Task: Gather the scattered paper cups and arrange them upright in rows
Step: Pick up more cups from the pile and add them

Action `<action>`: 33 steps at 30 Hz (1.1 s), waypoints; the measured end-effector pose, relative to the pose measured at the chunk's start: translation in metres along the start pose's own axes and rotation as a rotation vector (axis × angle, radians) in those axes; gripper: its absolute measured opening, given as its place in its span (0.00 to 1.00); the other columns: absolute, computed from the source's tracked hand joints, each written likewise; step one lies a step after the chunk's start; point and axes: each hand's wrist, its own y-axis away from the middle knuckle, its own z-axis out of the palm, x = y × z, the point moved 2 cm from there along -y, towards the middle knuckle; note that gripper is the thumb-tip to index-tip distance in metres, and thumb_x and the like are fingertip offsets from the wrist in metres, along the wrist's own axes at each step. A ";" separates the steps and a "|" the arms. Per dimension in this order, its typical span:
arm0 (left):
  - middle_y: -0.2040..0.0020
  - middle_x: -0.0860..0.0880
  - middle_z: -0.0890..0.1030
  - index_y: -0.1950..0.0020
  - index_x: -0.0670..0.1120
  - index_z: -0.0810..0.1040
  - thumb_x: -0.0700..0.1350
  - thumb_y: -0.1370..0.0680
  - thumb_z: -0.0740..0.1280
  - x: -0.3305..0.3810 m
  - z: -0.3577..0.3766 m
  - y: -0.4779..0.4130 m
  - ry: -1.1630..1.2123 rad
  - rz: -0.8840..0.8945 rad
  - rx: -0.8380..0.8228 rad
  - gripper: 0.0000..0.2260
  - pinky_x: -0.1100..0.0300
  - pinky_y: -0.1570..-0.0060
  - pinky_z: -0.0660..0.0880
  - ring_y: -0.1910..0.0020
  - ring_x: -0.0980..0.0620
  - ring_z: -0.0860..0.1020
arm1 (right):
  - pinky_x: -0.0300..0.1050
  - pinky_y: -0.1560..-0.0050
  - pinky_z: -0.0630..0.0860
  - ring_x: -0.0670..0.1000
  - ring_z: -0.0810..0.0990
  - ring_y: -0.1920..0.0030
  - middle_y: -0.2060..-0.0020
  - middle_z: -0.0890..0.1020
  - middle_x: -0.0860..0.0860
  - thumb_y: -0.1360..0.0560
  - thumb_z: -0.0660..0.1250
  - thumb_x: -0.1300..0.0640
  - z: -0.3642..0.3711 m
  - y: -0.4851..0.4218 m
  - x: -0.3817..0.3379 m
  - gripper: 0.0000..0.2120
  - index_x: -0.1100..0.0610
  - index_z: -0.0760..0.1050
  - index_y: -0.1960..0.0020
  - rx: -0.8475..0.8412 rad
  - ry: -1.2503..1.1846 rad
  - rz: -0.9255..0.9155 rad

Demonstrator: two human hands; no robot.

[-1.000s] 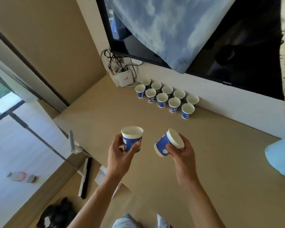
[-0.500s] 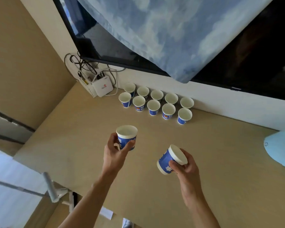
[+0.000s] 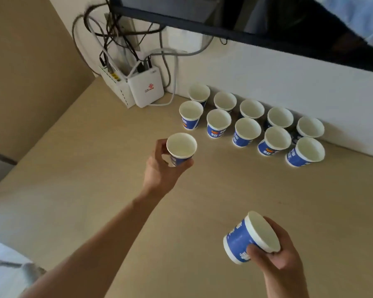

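This looks like a room in a home or a lodging, not a workplace. A dark flat screen (image 3: 267,22) hangs on a white wall (image 3: 267,82) above a long, pale wood-look surface (image 3: 95,168). In the corner, a white router (image 3: 145,88) and a second white box (image 3: 114,84) lean against the wall under a tangle of grey and black cables (image 3: 116,39), beside a plain tan side wall (image 3: 30,61).
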 end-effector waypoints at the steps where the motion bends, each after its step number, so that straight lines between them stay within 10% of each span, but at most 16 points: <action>1: 0.52 0.69 0.80 0.42 0.60 0.73 0.58 0.38 0.79 -0.005 0.005 -0.008 -0.001 0.025 -0.006 0.28 0.74 0.64 0.70 0.58 0.66 0.78 | 0.38 0.56 0.83 0.47 0.86 0.52 0.46 0.86 0.52 0.43 0.74 0.67 0.005 -0.006 0.003 0.31 0.52 0.79 0.41 0.005 -0.003 -0.015; 33: 0.46 0.60 0.81 0.35 0.51 0.74 0.52 0.35 0.82 -0.040 0.039 -0.082 0.012 0.193 -0.012 0.31 0.76 0.58 0.73 0.49 0.68 0.78 | 0.39 0.44 0.79 0.52 0.83 0.41 0.40 0.83 0.50 0.41 0.81 0.50 0.089 -0.106 0.020 0.38 0.46 0.74 0.33 -0.169 0.013 -0.229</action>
